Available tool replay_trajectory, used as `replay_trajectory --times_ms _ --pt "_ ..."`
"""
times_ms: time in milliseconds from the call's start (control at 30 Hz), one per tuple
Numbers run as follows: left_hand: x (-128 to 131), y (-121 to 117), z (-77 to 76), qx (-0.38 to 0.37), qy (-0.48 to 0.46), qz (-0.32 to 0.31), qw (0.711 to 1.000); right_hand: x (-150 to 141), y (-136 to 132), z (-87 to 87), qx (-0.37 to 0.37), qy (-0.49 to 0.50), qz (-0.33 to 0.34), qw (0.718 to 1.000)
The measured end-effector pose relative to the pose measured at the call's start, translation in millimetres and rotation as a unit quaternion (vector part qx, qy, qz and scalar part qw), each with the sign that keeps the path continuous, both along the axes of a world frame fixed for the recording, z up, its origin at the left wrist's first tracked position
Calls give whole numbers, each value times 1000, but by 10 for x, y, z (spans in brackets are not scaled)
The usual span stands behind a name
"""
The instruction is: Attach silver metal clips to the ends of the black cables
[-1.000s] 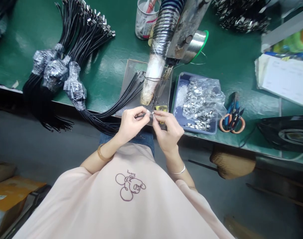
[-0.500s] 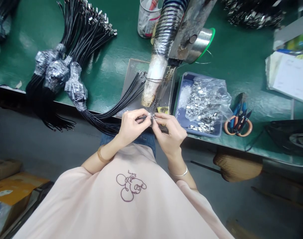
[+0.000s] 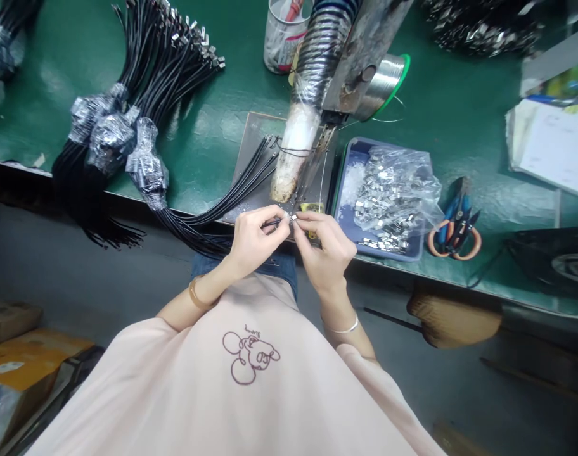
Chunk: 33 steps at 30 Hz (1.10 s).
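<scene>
My left hand [image 3: 260, 237] pinches the end of a black cable [image 3: 271, 223] between thumb and forefinger. Close against it, my right hand [image 3: 326, 247] pinches a small silvery metal connector [image 3: 293, 217] at the cable's tip. My fingers partly hide how far the two parts fit together. Just beyond both hands hangs a white-wrapped nozzle [image 3: 293, 145] at the end of a ribbed hose. Below it lies a dark board [image 3: 251, 145], with the loose ends of several black cables [image 3: 241, 183] across it.
To the right, a blue tray [image 3: 415, 252] holds a plastic bag of metal connectors [image 3: 388, 190]. Orange-handled pliers [image 3: 455, 237] lie beside it. A solder wire spool [image 3: 386, 82] hangs above. Wrapped cable bundles [image 3: 146, 158] lie at left, and a cup [image 3: 279, 41] stands behind.
My right fingers have opened slightly around the connector, which shows more clearly. A thin wire now hangs down beside the nozzle. My left hand has barely moved.
</scene>
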<state>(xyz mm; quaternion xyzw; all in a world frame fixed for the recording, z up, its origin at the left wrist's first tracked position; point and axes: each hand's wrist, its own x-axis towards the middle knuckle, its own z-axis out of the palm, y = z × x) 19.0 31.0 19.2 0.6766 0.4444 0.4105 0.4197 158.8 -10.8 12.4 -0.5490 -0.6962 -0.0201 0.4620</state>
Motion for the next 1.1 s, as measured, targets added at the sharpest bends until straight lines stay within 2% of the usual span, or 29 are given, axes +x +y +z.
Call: replay_trajectory --times_ms 100,433,600,733,833,900,967,1033,1100 --pt "3 3 12 6 -4 5 1000 -8 8 17 7 -3 -1 1000" --pt "-19 -32 25 -40 -18 -4 999 5 -50 28 0 -17 18 1000" --pt "-28 -15 0 -119 -53 -16 991 14 -52 35 -23 8 26 999" --pt "-60 31 -46 -205 -109 -75 970 30 -80 51 -52 15 52 997" --pt "-100 5 -79 -238 -108 -138 955 107 -157 101 -77 27 52 995" --pt "-126 -54 -115 -248 -91 -172 949 191 -237 166 -48 32 19 998" --pt "-147 -123 -167 -254 -74 -194 945 279 -322 254 46 34 -54 997" --pt "-163 -177 -222 -266 -69 -191 942 355 -389 341 135 63 -142 979" --pt "-173 -199 -264 -277 -85 -169 942 411 -424 399 153 104 -189 964"
